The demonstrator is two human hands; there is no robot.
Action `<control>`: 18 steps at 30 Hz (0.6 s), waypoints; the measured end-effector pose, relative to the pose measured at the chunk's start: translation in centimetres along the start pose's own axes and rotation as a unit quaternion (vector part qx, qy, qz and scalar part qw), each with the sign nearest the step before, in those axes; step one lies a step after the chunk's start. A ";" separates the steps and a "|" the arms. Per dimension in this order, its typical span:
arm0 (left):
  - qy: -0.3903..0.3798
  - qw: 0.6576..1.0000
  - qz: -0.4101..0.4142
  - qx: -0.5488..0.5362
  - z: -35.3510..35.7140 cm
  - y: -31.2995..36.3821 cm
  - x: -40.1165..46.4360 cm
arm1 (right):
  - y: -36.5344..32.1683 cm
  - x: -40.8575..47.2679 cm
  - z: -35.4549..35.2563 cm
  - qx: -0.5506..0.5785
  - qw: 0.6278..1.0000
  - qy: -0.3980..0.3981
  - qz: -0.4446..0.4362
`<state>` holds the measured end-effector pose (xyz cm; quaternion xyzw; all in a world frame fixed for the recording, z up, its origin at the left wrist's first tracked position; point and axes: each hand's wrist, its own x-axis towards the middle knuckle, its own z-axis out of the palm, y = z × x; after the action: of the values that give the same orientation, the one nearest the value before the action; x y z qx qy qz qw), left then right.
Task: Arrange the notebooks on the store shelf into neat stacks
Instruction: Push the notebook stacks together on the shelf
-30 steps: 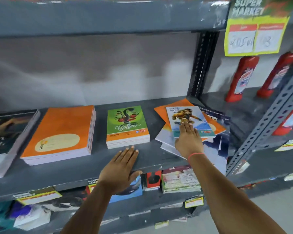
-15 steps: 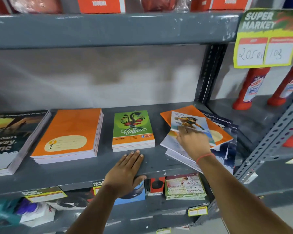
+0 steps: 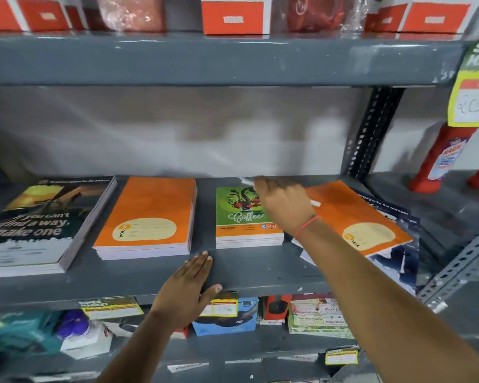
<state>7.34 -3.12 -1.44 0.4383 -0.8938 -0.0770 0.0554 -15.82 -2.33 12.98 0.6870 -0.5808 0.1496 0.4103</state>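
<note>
The small stack of green "Coffee" notebooks [image 3: 248, 217] sits squarely in the middle of the grey metal shelf [image 3: 260, 272], and everything else can be placed from it. The right hand [image 3: 284, 204] hovers over its upper right corner, blurred, fingers curled around what looks like a thin pale notebook seen edge-on; whether it truly grips that, I cannot tell. Just right of the green stack lies a skewed heap, a large orange notebook with a cream oval label [image 3: 357, 217] lying crooked over dark blue covers [image 3: 398, 258]. Left of the green stack stands a tidy stack of orange notebooks [image 3: 147, 217], and further left a stack of dark notebooks with a white slogan [image 3: 39, 225]. In front of the green stack, the left hand [image 3: 188, 288] lies flat on the shelf's front edge, fingers together, thumb spread.
</note>
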 end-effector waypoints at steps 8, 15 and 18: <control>0.048 0.999 0.013 -0.008 -0.3 0.6 -0.5 | -6.9 -4.9 3.0 0.038 0.992 -0.055 -0.106; 0.052 0.998 0.019 -0.012 -0.7 1.1 -0.6 | -7.8 -7.2 4.2 0.169 0.978 -0.125 0.007; 0.039 0.999 0.022 -0.003 -0.4 1.0 -0.5 | -6.4 -7.2 3.3 0.208 0.970 -0.105 0.071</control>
<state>6.93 -2.09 -0.85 0.4209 -0.9002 -0.0613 0.0930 -12.82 0.00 3.55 0.7261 -0.6241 0.2230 0.1832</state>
